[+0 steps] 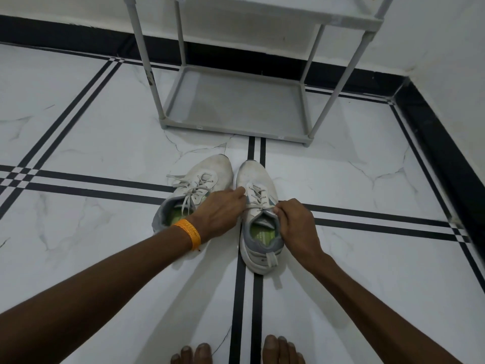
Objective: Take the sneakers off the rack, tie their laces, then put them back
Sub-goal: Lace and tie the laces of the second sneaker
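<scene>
Two white sneakers with grey collars and green insoles stand side by side on the floor, toes toward the rack. The left sneaker [202, 177] has loose laces trailing to its left. Over the right sneaker [256, 179], my left hand [223, 212], with an orange band at the wrist, pinches a lace end near the upper eyelets. My right hand [295, 224] pinches the other lace end at the sneaker's tongue. The lace runs taut between both hands. The grey shoe rack [236, 101] stands just beyond the sneakers, its bottom shelf bare.
White marble floor with black inlay stripes. A black skirting runs along the far wall and the right wall, which meet in a corner at the right. My bare toes [236, 350] show at the bottom edge.
</scene>
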Motion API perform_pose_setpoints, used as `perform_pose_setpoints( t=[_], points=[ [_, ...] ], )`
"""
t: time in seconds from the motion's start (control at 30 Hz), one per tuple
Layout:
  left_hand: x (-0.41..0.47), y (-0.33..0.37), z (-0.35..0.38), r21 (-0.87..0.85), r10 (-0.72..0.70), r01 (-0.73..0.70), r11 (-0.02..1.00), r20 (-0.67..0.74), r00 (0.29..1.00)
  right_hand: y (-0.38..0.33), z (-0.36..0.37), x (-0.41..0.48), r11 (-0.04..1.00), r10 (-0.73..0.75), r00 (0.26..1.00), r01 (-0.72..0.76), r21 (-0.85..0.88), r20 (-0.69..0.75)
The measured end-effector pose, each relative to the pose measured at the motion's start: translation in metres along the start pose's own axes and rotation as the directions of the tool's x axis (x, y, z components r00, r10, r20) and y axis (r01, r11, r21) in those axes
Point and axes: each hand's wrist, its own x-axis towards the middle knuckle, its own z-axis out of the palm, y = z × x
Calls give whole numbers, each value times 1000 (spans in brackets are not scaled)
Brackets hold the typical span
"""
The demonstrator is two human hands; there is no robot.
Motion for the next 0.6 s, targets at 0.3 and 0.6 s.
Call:
perform_pose_setpoints(
  t=[0.3,0.6],
  points=[
    [14,13,7,-164,-44,48,985,29,999,-9,-8,-3,996,-2,997,-5,90,72],
    [11,8,11,-64,90,-92,994,-34,995,-12,-6,-6,969,-49,975,99,-228,217]
  ],
)
